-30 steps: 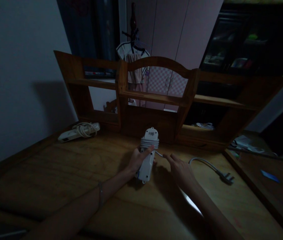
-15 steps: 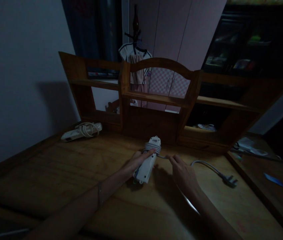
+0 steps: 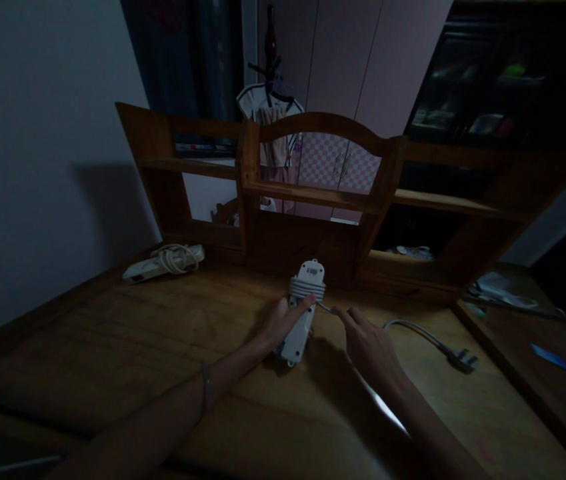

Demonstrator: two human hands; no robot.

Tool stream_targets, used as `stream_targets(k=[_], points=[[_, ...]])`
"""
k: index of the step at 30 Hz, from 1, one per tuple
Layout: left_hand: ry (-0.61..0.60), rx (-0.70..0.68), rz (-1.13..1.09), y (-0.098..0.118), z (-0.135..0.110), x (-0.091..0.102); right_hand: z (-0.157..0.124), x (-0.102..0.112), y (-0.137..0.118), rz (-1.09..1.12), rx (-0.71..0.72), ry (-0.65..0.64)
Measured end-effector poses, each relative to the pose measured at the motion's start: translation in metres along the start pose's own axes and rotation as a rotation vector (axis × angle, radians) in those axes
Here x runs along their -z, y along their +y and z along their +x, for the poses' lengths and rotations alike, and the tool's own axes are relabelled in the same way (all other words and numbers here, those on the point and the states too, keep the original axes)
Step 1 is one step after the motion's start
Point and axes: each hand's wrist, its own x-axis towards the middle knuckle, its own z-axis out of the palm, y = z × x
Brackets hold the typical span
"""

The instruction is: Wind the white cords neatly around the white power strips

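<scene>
A white power strip [image 3: 299, 333] is held above the desk, its back with screws and a label facing me. My left hand [image 3: 285, 320] is closed around its middle, thumb pressed near the coils. Several turns of grey cord [image 3: 307, 289] wrap the strip's far half. From these turns the cord runs to my right hand [image 3: 367, 340], which is closed on it in a pinch. Beyond that hand the cord comes out on the right and ends in a plug [image 3: 460, 360] lying on the desk.
Another white power strip [image 3: 163, 263], with its cord bundled on top, lies at the back left by the wall. A wooden shelf unit [image 3: 313, 195] stands along the desk's [image 3: 187, 313] back edge. A blue card [image 3: 551, 357] lies on the lower surface at right.
The power strip has risen slightly and turned more upright, with my left hand following. My right hand still pinches the cord, almost in the same place.
</scene>
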Motion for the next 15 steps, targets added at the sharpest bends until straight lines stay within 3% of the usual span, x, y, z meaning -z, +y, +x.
stream_targets(k=[15], points=[[0.056,-0.065,0.126,0.006,-0.007,-0.003,-0.001,-0.006,0.010,-0.010,0.085,0.212]])
